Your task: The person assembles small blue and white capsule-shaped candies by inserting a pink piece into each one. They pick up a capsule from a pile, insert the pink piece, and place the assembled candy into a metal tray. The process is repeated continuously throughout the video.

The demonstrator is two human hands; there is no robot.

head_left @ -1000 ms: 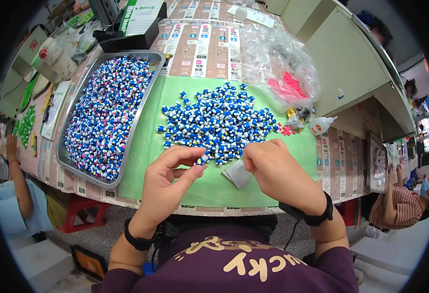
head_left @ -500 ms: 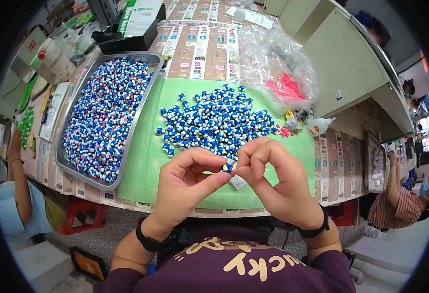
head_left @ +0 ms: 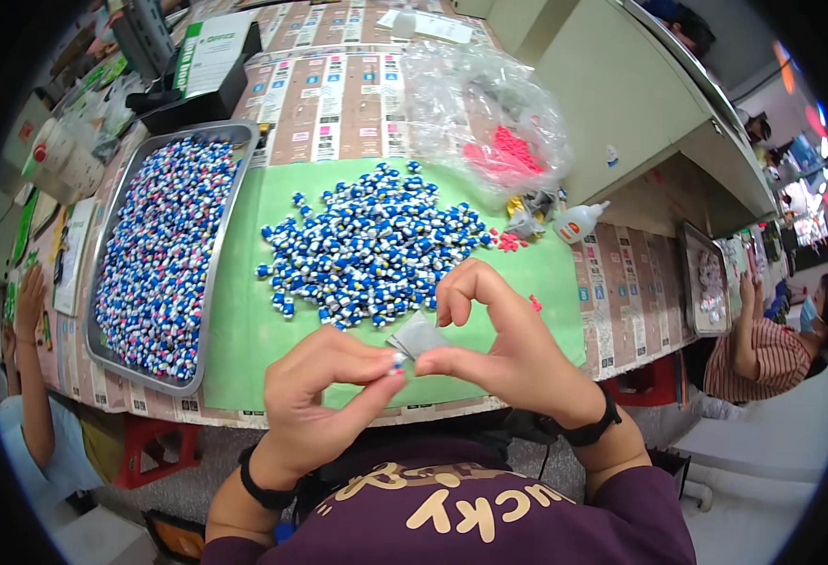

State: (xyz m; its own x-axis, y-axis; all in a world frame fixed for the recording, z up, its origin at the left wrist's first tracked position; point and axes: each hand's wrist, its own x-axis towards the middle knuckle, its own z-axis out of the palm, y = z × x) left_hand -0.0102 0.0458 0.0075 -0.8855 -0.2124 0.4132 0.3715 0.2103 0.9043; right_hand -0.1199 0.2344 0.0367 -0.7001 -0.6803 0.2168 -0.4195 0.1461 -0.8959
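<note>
My left hand [head_left: 324, 381] pinches a small blue-and-white figurine [head_left: 397, 362] between thumb and fingertips, with a touch of pink-red on its lower side. Close on its right, my right hand [head_left: 503, 353] has thumb and curled forefinger apart, with nothing visible between them. A small greyish-white square pad [head_left: 419, 331] lies on the green mat [head_left: 235, 377], seen between the hands. Just beyond them spreads a loose pile of blue-and-white figurines [head_left: 367, 245], some with yellow spots. Small pink-red pieces [head_left: 508, 242] sit at the pile's right, and one lone pink-red piece [head_left: 535, 303] lies beside my right hand.
On the left stands a metal tray [head_left: 197, 311] full of similar figurines. A clear plastic bag [head_left: 489, 104] holds pink pieces, near a white glue bottle [head_left: 578, 221]. A cabinet [head_left: 621, 94] rises at right. Other people sit at both sides.
My right hand has drawn apart from the figurine, its thumb and forefinger spreading. The left hand still holds the figurine, now turned. The whole view has shifted, moving the scene leftward.
</note>
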